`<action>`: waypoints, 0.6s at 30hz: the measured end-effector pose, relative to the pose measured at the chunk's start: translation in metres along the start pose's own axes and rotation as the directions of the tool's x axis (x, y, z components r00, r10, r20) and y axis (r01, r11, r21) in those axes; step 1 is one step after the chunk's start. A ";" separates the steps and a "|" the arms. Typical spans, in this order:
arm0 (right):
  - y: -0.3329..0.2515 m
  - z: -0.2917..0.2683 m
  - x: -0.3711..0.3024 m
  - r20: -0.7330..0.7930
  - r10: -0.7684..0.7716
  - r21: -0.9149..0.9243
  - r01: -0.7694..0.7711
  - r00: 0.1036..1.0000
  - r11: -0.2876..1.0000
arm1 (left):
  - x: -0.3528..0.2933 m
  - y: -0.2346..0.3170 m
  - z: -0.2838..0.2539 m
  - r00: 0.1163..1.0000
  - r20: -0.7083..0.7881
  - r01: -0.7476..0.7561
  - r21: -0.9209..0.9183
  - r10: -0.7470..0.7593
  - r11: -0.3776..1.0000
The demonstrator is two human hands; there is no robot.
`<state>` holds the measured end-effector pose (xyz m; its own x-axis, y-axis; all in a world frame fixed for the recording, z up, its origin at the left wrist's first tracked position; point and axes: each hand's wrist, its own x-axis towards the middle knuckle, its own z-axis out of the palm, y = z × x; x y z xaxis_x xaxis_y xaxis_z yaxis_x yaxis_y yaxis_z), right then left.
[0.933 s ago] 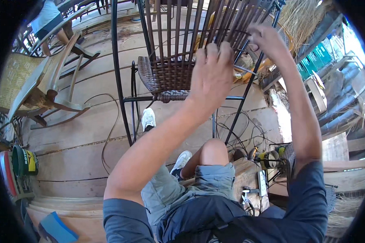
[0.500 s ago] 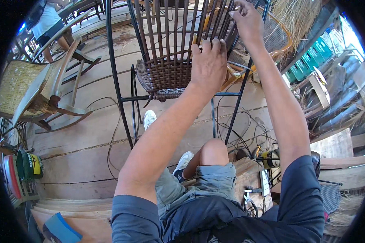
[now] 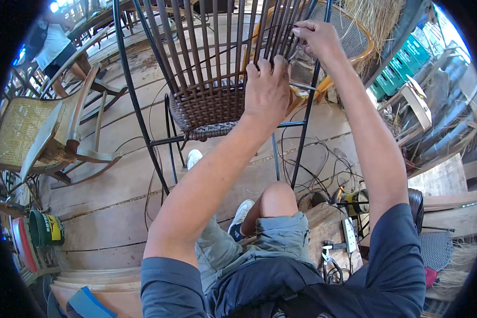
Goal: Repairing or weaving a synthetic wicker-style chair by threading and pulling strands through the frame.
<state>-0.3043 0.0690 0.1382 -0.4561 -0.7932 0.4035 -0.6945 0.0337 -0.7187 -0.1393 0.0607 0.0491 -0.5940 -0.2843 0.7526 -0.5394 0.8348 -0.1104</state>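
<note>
In front of me stands a black metal chair frame with upright dark brown strips and a band of tight brown weaving at their lower end. My left hand is closed over the right part of the weaving, its fingers curled round the upright strips. Higher and to the right, my right hand is closed in a pinch beside the rightmost strips. A thin dark weaving strand crosses the uprights toward its fingertips. The exact grip there is small and partly hidden.
A cane rocking chair stands at left, with a person behind it. An orange-framed chair is behind my work. Cables lie on the floor. Pliers rest at lower right; buckets stand at lower left.
My right hand has moved down and slightly left, toward the left hand. The left hand stays at the weaving, a little lower. The chair frame appears shifted left as the view turns.
</note>
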 end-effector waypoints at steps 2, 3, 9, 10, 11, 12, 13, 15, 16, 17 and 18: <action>-0.002 0.018 -0.010 -0.275 -0.273 -0.268 0.200 0.922 0.943 | -0.002 0.002 0.004 0.994 0.113 -0.011 0.125 -0.004 0.992; -0.004 0.025 -0.014 -0.350 -0.316 -0.264 0.231 0.882 0.937 | -0.001 0.005 0.004 0.983 0.181 -0.038 0.222 -0.003 0.974; 0.005 0.034 0.000 -0.391 -0.333 -0.144 0.301 0.858 0.943 | 0.001 0.005 0.004 0.988 0.155 -0.022 0.184 -0.007 0.983; 0.003 0.034 -0.003 -0.392 -0.328 -0.131 0.301 0.860 0.945 | 0.003 0.005 0.002 0.987 0.162 -0.024 0.193 -0.008 0.981; 0.003 0.031 -0.007 -0.391 -0.322 -0.134 0.292 0.862 0.947 | 0.005 0.007 0.000 0.975 0.222 -0.023 0.201 -0.022 0.979; 0.003 0.030 -0.012 -0.391 -0.315 -0.138 0.283 0.865 0.949 | 0.006 0.009 0.000 0.959 0.280 -0.023 0.208 -0.037 0.978; 0.006 0.028 -0.015 -0.397 -0.310 -0.132 0.280 0.864 0.951 | 0.004 0.008 0.001 0.959 0.283 -0.031 0.213 -0.031 0.977; 0.015 0.024 -0.021 -0.242 -0.244 0.298 0.312 0.939 0.902 | -0.001 0.005 0.008 0.992 0.124 -0.016 0.116 0.001 0.993; 0.016 0.016 -0.028 -0.250 -0.235 0.298 0.306 0.939 0.904 | -0.003 0.004 0.012 0.992 0.129 -0.027 0.112 0.012 0.993; 0.013 0.007 -0.036 -0.193 -0.093 0.349 0.157 0.977 0.924 | -0.006 0.001 0.012 0.997 0.070 -0.050 0.090 0.043 0.995; 0.013 -0.004 -0.041 -0.127 0.050 0.391 0.004 0.991 0.921 | -0.009 -0.002 0.013 0.997 0.010 -0.073 0.068 0.072 0.995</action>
<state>-0.2965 0.1044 0.1146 -0.5572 -0.7067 0.4360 -0.4238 -0.2095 -0.8812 -0.1410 0.0558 0.0339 -0.6373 -0.2278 0.7362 -0.5340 0.8193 -0.2087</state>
